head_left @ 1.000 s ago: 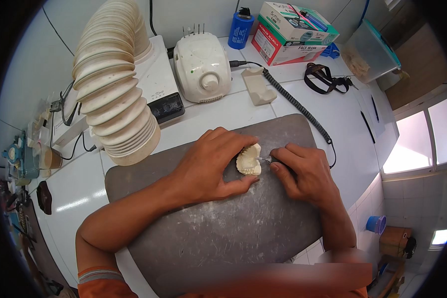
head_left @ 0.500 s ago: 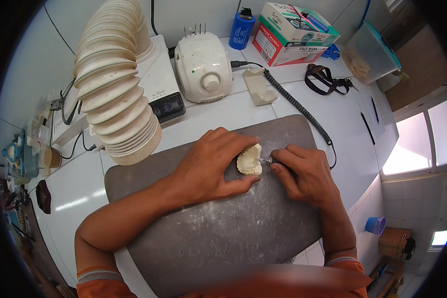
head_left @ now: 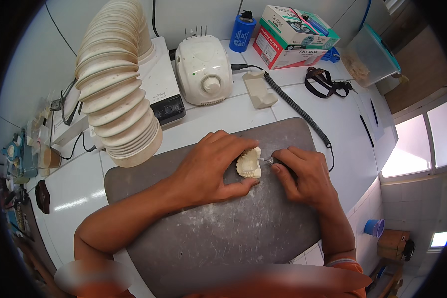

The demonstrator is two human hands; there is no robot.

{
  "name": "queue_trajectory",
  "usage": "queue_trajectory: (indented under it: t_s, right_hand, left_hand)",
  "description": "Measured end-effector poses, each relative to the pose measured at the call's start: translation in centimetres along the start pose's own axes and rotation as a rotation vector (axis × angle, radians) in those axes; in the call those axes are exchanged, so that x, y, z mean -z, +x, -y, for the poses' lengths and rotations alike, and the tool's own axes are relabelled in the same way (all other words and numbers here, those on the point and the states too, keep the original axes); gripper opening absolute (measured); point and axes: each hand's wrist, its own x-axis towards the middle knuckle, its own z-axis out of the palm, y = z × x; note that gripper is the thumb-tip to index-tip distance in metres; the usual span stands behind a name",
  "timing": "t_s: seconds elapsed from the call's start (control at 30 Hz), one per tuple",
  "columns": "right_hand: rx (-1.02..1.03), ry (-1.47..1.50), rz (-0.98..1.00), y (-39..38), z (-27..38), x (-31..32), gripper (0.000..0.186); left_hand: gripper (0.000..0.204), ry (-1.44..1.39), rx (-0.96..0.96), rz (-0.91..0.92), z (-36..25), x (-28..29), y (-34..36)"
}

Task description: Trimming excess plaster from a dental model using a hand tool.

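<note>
My left hand (head_left: 209, 166) grips a cream plaster dental model (head_left: 247, 165) between thumb and forefinger, its row of teeth facing the palm. In my right hand (head_left: 303, 174) is a rotary handpiece (head_left: 274, 162), with the fingers wrapped round its dark body. The handpiece's thin tip meets or nearly meets the right side of the model; contact is too small to make out. Both hands are over a worn grey-brown board (head_left: 223, 238) dusted with pale powder.
A ribbed white suction hose (head_left: 111, 89) hangs at the left. Behind the board stand a white control unit (head_left: 203, 69), a handpiece cradle (head_left: 259, 90), a blue bottle (head_left: 242, 32) and stacked boxes (head_left: 293, 42). A coiled cord (head_left: 298, 107) runs down the right; a lanyard (head_left: 325, 83) lies beyond it.
The whole view has shifted very slightly. The model is tilted a little differently against the handpiece tip, while both hands keep their grips in almost the same place.
</note>
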Motion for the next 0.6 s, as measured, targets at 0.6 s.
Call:
queue_trajectory:
  t_s: [0.6]
  right_hand:
    - [-0.031, 0.007, -0.014, 0.07, 0.05, -0.11, 0.015]
  left_hand:
    - [0.071, -0.001, 0.002, 0.004, 0.12, -0.04, 0.04]
